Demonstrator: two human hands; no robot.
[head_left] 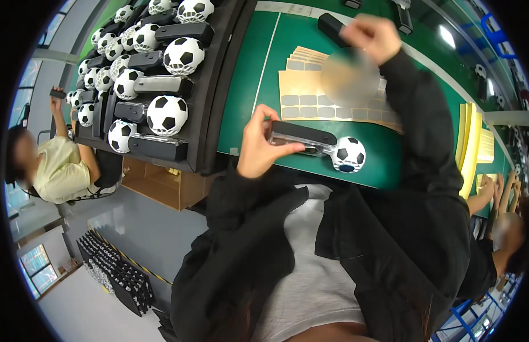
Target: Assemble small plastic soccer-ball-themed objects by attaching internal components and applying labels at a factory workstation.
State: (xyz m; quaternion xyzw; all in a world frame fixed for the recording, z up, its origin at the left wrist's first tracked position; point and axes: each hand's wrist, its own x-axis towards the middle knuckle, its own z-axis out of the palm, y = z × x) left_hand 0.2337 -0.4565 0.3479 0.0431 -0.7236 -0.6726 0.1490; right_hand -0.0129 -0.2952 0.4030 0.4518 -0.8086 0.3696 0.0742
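My left hand (260, 142) grips a handheld device with a black and clear oblong body (303, 133) and a black-and-white soccer-ball head (348, 154). The device lies level above the near edge of the green table, its ball end to the right. My right hand (375, 39) is farther out on the right, smeared by motion, with its fingers bent. Beside its fingertips is a black oblong case (333, 28); whether they touch it I cannot tell. Below that hand a pale round patch (348, 77) is too blurred to name. It covers part of the tan sheets with grey stickers (310, 106).
At left, a black tray (207, 108) holds several soccer-ball devices (183, 56). A cardboard box (162, 185) stands below it. Yellow sheets (469, 148) lie at right. One person (62, 171) sits at far left; another (498, 245) works at far right. Stacked trays (116, 273) stand on the floor.
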